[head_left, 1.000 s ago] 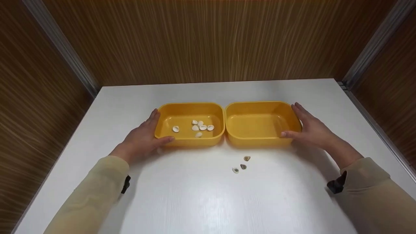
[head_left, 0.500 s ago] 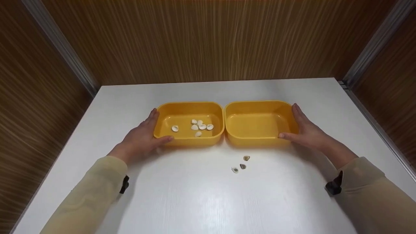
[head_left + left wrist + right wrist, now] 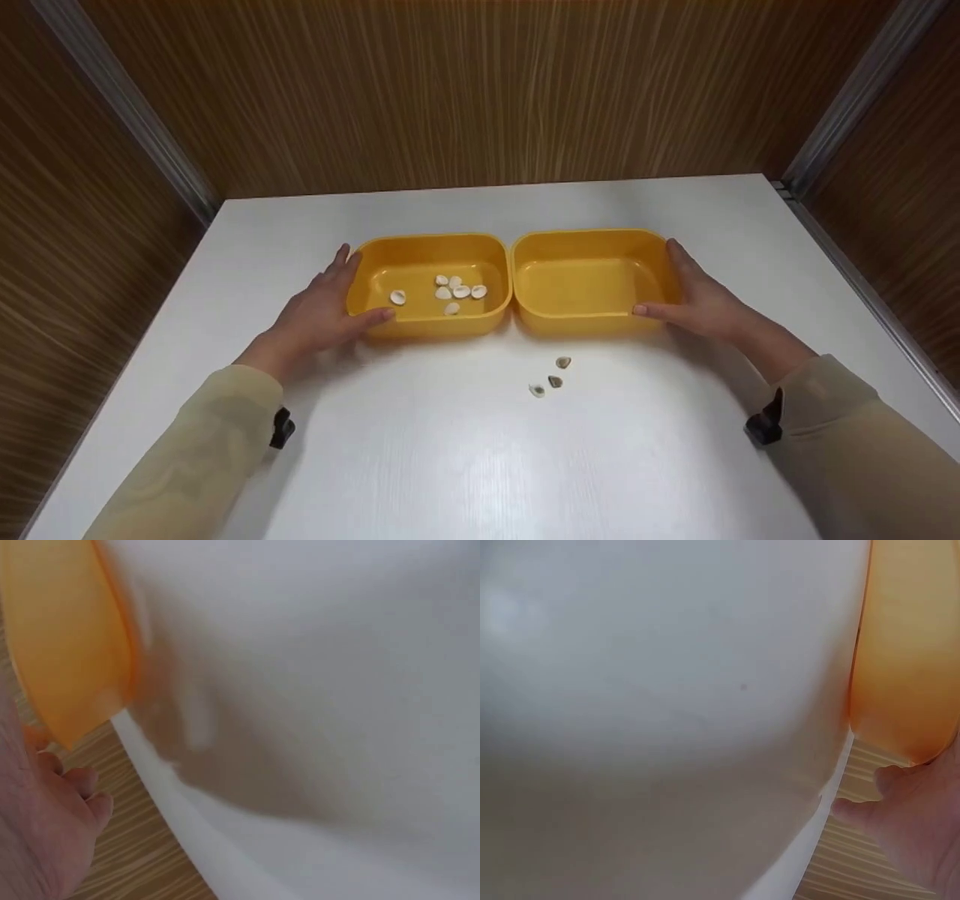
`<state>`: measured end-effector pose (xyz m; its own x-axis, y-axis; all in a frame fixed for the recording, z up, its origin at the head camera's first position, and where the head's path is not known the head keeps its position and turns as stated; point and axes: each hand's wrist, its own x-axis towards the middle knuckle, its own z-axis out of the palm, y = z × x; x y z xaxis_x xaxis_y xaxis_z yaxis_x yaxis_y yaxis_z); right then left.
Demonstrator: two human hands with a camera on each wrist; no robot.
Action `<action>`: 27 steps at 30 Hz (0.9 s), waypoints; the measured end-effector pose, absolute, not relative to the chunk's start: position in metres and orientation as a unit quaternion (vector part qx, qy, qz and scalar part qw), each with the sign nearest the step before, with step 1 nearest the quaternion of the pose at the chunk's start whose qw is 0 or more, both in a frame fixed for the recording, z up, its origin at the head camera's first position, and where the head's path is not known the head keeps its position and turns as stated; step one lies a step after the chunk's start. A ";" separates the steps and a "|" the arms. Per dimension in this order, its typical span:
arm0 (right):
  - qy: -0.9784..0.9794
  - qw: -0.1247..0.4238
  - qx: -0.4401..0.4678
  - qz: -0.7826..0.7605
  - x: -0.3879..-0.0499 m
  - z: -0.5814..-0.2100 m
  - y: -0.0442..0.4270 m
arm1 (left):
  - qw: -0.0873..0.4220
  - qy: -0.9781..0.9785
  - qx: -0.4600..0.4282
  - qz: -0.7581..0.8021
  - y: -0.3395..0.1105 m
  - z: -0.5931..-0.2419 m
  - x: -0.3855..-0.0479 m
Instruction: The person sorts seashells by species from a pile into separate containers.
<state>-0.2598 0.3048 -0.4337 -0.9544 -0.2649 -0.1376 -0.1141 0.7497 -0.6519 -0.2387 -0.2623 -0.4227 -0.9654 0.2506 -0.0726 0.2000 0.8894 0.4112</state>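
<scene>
In the head view, my left hand (image 3: pixel 315 311) rests against the outer end of the left yellow plastic box (image 3: pixel 431 328), thumb along its front wall. Several small white shells (image 3: pixel 461 292) lie in that box. My right hand (image 3: pixel 705 304) touches the outer end of the right yellow box (image 3: pixel 585 285), its thumb at the front and its fingers along the side. No shells are visible inside this second box. The boxes stand side by side, inner ends touching or nearly so. Each wrist view shows one orange-looking box wall with the hand beside it.
Three darker small shells (image 3: pixel 555 382) lie loose on the white table (image 3: pixel 450 465) in front of the boxes. A brown wood-grain panel (image 3: pixel 465 90) closes off the back, with similar panels at left and right.
The right hand has shifted slightly left along the right box. The left hand stays at its box, and the whole view has drifted a little. Shells have kept their places.
</scene>
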 end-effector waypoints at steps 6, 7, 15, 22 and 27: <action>0.928 0.112 -0.098 -0.341 -0.260 -0.436 0.304 | 0.005 0.966 0.154 0.207 -0.238 -0.402 -0.230; 0.928 0.112 -0.097 -0.342 -0.260 -0.436 0.304 | -0.003 0.963 0.166 0.210 -0.232 -0.399 -0.227; 0.930 0.111 -0.092 -0.338 -0.258 -0.433 0.303 | -0.036 0.929 0.276 0.244 -0.183 -0.386 -0.200; 0.932 0.113 -0.092 -0.333 -0.252 -0.432 0.303 | -0.024 0.900 0.345 0.267 -0.141 -0.395 -0.177; 0.933 0.110 -0.099 -0.328 -0.252 -0.433 0.302 | -0.026 0.870 0.388 0.304 -0.117 -0.413 -0.169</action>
<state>-0.2520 0.3021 -0.4331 -0.9559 -0.2579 -0.1403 -0.1132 0.7647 -0.6343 -0.1686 -0.1170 -0.4134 -0.6970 0.6598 0.2809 0.6910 0.5134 0.5088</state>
